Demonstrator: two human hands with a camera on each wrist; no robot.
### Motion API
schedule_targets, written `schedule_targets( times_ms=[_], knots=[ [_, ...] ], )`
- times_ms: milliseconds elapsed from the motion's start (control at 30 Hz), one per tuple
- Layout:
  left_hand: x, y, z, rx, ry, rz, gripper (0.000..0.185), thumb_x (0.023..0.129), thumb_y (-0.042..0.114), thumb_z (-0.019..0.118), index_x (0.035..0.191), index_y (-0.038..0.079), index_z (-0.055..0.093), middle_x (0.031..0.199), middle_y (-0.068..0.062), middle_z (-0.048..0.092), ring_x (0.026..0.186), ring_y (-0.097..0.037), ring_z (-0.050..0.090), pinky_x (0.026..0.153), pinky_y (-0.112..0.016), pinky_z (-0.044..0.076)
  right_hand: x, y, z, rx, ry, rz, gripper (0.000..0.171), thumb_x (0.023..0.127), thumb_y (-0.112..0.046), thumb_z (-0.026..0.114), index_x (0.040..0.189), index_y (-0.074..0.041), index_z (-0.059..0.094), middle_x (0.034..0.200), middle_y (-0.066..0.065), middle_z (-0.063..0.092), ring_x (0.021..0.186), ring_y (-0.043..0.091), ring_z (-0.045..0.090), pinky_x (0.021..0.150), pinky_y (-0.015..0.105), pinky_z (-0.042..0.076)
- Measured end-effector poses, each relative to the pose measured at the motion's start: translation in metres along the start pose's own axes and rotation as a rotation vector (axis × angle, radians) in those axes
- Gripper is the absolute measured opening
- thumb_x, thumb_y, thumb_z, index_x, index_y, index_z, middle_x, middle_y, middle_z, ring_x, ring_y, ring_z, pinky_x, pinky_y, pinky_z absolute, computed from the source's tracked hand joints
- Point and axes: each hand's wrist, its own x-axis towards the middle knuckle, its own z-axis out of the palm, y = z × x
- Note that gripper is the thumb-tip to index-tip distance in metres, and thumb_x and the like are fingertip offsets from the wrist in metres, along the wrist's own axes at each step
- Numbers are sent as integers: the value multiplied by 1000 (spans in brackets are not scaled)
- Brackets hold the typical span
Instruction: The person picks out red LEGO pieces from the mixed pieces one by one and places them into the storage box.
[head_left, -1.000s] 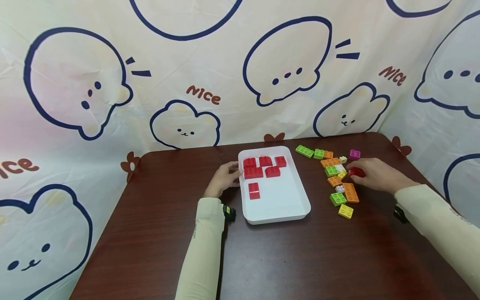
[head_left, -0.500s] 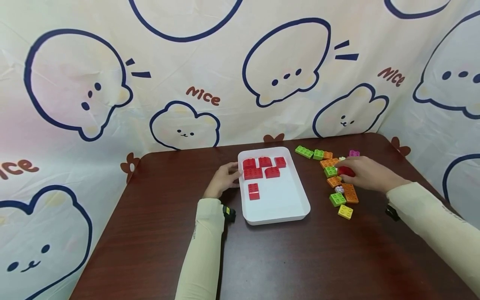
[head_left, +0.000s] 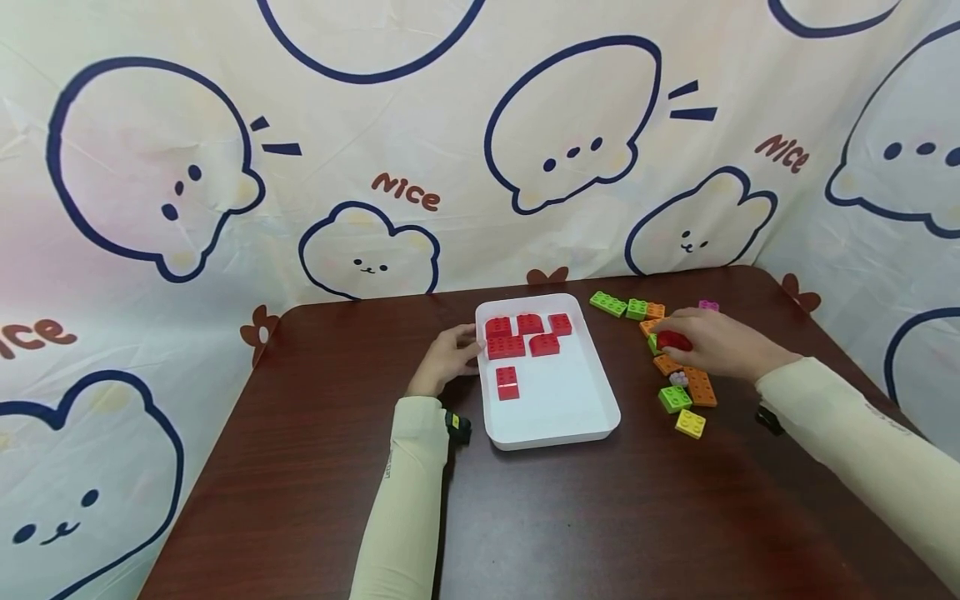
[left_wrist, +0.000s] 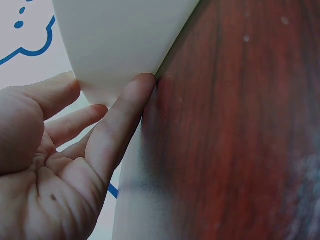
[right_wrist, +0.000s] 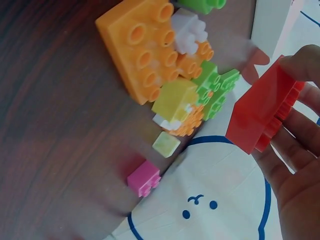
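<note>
My right hand [head_left: 712, 343] pinches a red brick [head_left: 673, 341] [right_wrist: 262, 120] just above the loose pile of bricks [head_left: 678, 367] at the right of the table. The white tray [head_left: 555, 417] in the middle holds several red bricks [head_left: 517, 337] at its far end. My left hand [head_left: 447, 358] rests against the tray's left wall with straight fingers [left_wrist: 122, 120] touching it, holding nothing.
Green, orange, yellow, white and pink bricks [right_wrist: 160, 75] lie scattered right of the tray on the dark wooden table [head_left: 300, 467]. A cartoon-printed cloth [head_left: 375, 167] hangs behind and beside the table. The pink brick [right_wrist: 143, 178] lies at the far edge of the pile.
My right hand has lifted the red brick out of the pile and carried it leftward, toward the tray. The left hand and tray have stayed still.
</note>
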Motion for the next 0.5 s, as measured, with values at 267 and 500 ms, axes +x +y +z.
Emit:
schedule_targets(
  times_ms=[267,500],
  knots=[
    [0,1,-1,3,-3,-1,54,102,17,64,152,8,45,135,-17,55,113,-33,64,87,-43,60,12,-17,-5,9,-16,-17,42,91,-19,77,131,-8,68,135,24,60,127,46,53,97,61,50],
    [0,2,-1,-3,-10,-3,55,102,17,64,153,9,44,136,-17,55,113,-32,64,87,-42,60,24,-28,-5,-27,28,-95,40,90,-19,78,128,-8,70,129,22,64,119,42,59,93,56,55]
  ],
)
